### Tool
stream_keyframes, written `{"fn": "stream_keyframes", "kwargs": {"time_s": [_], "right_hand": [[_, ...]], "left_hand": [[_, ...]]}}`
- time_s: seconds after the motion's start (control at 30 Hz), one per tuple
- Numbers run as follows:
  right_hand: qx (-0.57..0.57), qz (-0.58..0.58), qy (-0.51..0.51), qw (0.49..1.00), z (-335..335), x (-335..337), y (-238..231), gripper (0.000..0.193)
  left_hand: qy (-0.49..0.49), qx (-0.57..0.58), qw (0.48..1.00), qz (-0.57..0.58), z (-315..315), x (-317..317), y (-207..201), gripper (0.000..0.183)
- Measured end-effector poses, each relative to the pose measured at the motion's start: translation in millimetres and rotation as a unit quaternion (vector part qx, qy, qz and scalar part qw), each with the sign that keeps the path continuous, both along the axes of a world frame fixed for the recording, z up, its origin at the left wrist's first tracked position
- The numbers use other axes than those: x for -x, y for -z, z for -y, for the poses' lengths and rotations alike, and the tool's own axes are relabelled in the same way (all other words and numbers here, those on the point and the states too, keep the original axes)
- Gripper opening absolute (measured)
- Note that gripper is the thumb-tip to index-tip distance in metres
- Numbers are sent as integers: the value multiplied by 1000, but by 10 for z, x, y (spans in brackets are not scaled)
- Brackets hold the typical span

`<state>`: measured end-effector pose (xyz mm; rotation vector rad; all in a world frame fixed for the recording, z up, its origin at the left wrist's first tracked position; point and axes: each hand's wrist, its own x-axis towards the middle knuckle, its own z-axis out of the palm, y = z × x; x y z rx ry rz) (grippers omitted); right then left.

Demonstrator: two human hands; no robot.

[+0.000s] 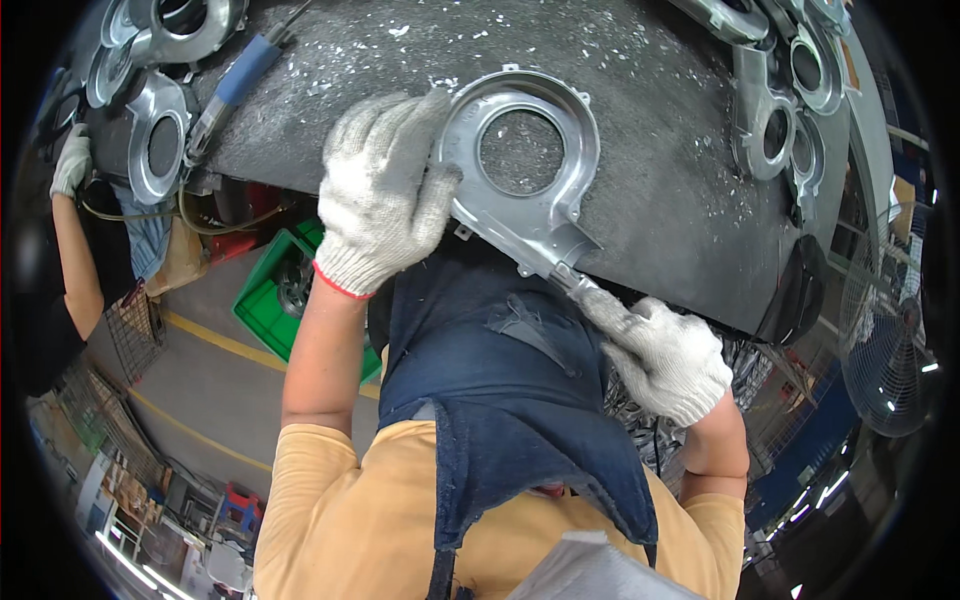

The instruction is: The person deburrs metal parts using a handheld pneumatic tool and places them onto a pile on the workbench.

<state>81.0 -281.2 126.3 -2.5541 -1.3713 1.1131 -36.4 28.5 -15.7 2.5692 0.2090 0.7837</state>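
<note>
At far left we are seeing a co-worker's gloved hand (pixel 72 163), with castings (pixel 143 105) lying to its right on the counter (pixel 680 210). Just beside them a blue-handled tool (pixel 247 72) is lying, and below the counter's edge a green crate (pixel 256 288) is showing.

Our gloved left hand (pixel 385 185) is gripping the left rim of the housing (pixel 505 215), its fingers clamped there with the thumb on the near side. The housing is sitting in front of us at the counter's near edge, ring away from us, outlet slanting toward our right. It is looking like thin cast metal: we are judging it stiff, fairly light for its width, and smooth enough to be slipping without the knit gloves. The thick ring wall is offering the surest hold; the outlet's lip and small lugs are seeming sharper and easier to chip.

At the outlet, our right hand (pixel 670 355) is pointing its index finger along a slim metal tip (pixel 567 279); the other fingers are curling under, and we cannot tell whether they are clamped on anything. Farther right, more castings (pixel 748 90) are lying in a cluster, and a fan (pixel 885 370) is standing beyond the counter
</note>
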Motion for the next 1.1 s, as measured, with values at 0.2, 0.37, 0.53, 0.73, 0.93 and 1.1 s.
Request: {"fn": "stream_keyframes", "kwargs": {"time_s": [0.2,0.37,0.53,0.73,0.93,1.1], "right_hand": [[-12,-2,-3,1000,80,5,20,58],[5,-9,17,1000,37,23,7,59],[-10,-5,5,1000,-26,52,38,59],[18,-14,15,1000,-23,86,28,59],[-23,-12,37,999,-332,90,51,62],[-74,4,35,997,-459,34,108,63]], "left_hand": [[-27,-24,999,6,21,21,10,57],[-22,-7,1000,2,16,-3,18,54],[-28,35,999,23,-45,-38,-7,38],[-14,95,995,36,-95,-64,-15,23],[-29,123,992,7,-75,-46,-117,26],[-24,117,993,10,-84,-37,-77,26]]}}
